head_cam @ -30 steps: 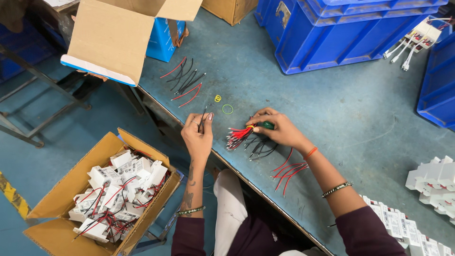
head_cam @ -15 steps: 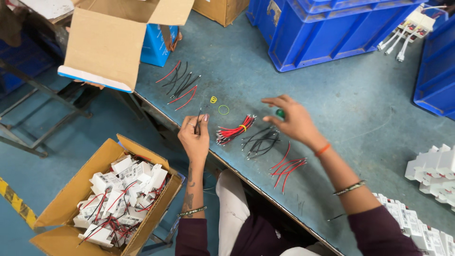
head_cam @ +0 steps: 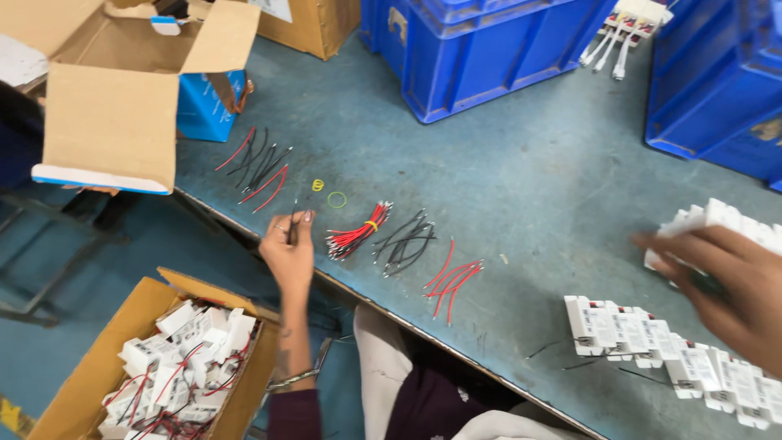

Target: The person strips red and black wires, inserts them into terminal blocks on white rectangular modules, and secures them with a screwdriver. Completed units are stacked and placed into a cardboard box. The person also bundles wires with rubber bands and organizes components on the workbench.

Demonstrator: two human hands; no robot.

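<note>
My left hand point(head_cam: 289, 251) rests at the near edge of the blue-grey table point(head_cam: 521, 171), pinching a thin black wire point(head_cam: 298, 213) that points away from me. Just right of it lie a red wire bundle point(head_cam: 358, 232) tied with a yellow band, a loose black wire bundle point(head_cam: 407, 240) and a few loose red wires point(head_cam: 452, 281). My right hand point(head_cam: 721, 285), blurred, hovers at the far right over a stack of white modules point(head_cam: 717, 218). A row of white modules point(head_cam: 652, 342) lies below it. Whether that hand holds anything is unclear.
More red and black wires point(head_cam: 261, 167), a yellow ring point(head_cam: 318, 185) and a green rubber band point(head_cam: 336, 199) lie behind my left hand. An open cardboard box point(head_cam: 114, 90) stands far left and blue crates point(head_cam: 489, 49) at the back. A carton of wired white modules point(head_cam: 179, 367) sits below the table.
My right hand has left the wire bundles and swung far to the right, over the white modules. The view has shifted right. My left hand still pinches the wire.
</note>
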